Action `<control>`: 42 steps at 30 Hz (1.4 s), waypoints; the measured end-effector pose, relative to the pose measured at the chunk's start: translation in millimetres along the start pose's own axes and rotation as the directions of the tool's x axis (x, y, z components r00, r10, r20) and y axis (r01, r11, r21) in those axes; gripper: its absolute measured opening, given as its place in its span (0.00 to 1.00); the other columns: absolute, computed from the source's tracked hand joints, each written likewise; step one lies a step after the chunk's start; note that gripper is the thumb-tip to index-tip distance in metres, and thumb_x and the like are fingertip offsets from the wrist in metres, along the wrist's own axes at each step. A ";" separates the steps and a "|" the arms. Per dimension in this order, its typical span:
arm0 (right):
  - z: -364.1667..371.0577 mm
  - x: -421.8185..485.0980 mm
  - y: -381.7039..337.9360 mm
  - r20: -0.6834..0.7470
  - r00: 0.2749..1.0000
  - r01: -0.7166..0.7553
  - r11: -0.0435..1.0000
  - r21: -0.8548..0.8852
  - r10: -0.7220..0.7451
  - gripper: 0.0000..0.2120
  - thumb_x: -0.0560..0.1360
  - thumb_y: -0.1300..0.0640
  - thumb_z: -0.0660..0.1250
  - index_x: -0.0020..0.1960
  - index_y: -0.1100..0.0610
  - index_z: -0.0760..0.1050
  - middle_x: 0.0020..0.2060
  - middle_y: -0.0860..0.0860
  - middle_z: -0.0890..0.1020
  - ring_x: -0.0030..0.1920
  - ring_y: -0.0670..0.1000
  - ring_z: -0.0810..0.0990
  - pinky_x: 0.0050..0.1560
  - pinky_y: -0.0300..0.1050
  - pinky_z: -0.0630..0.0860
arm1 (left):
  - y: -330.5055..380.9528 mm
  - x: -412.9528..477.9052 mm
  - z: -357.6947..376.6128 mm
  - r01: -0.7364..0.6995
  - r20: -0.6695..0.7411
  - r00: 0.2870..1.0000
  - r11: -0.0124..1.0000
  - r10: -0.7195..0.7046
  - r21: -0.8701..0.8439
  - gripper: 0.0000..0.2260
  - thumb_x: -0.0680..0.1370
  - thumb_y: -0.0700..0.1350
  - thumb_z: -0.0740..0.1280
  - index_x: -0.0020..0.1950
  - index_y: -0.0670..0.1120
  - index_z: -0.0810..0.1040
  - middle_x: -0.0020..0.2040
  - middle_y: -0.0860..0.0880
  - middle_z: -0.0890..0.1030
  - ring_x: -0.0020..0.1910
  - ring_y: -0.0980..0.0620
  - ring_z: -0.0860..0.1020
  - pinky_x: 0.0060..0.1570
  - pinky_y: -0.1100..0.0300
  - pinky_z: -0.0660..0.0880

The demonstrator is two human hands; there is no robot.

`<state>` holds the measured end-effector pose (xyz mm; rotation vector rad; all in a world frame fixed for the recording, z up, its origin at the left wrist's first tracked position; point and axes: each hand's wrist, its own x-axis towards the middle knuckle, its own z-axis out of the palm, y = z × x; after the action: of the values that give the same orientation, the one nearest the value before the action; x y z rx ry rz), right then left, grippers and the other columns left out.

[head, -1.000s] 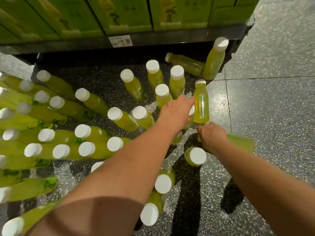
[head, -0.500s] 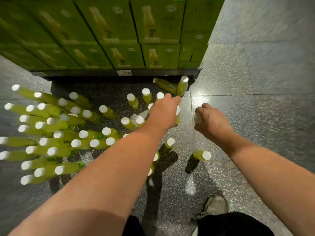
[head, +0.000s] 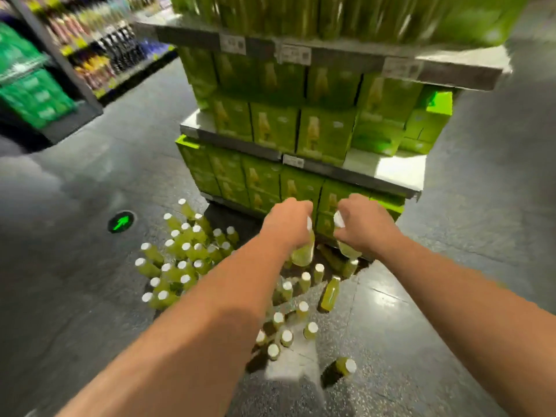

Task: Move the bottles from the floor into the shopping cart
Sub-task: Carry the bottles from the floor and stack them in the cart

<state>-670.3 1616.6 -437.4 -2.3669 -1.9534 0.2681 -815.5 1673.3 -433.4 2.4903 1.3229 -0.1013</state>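
My left hand (head: 285,225) grips a green juice bottle with a white cap (head: 304,254) by its neck, held up in the air. My right hand (head: 362,224) grips a second green bottle (head: 347,251) the same way, level with the left. Below them several green bottles with white caps (head: 183,254) stand and lie on the dark speckled floor (head: 90,296), a dense cluster to the left and a looser group (head: 285,335) under my left forearm. One bottle (head: 346,366) lies alone nearer to me. No shopping cart is in view.
A shelf unit (head: 301,161) stacked with green cartons stands straight ahead behind the bottles. A drinks aisle (head: 99,55) runs at the far left. A green arrow marker (head: 121,221) is set in the floor to the left.
Both hands have lifted a bottle each from the floor and risen. The view has swung up from the floor to the shelves, and the floor bottles now look farther away.
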 end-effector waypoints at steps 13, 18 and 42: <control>-123.8 19.6 -292.0 -0.164 0.899 0.415 0.909 0.031 -0.405 0.11 0.70 0.55 0.64 0.50 0.57 0.75 0.51 0.58 0.79 0.52 0.61 0.77 0.46 0.47 0.73 | -193.9 -188.8 -176.2 0.420 -0.157 0.868 0.865 -0.471 -0.275 0.21 0.70 0.46 0.74 0.61 0.46 0.75 0.59 0.43 0.78 0.56 0.43 0.77 0.45 0.58 0.70; -125.6 4.7 -448.5 -0.187 0.826 0.547 0.836 0.034 -0.532 0.16 0.71 0.52 0.67 0.57 0.56 0.76 0.55 0.60 0.79 0.56 0.62 0.77 0.52 0.48 0.74 | -300.3 -284.9 -213.9 0.519 -0.254 0.766 0.801 -0.591 -0.299 0.20 0.70 0.47 0.74 0.61 0.45 0.75 0.59 0.43 0.77 0.58 0.43 0.76 0.46 0.58 0.70; -95.2 133.3 -1008.4 -0.135 0.444 0.893 0.425 0.151 -0.886 0.13 0.67 0.56 0.70 0.51 0.57 0.79 0.48 0.57 0.81 0.50 0.60 0.79 0.43 0.43 0.71 | -756.9 -440.0 -351.1 0.768 -0.328 0.196 0.353 -0.924 -0.535 0.19 0.73 0.43 0.72 0.63 0.46 0.77 0.62 0.42 0.76 0.60 0.42 0.75 0.51 0.57 0.72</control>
<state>-1606.1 1949.5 -198.0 -0.8931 -2.6584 0.3071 -1715.0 1826.5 -194.1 1.1988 2.6767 0.6368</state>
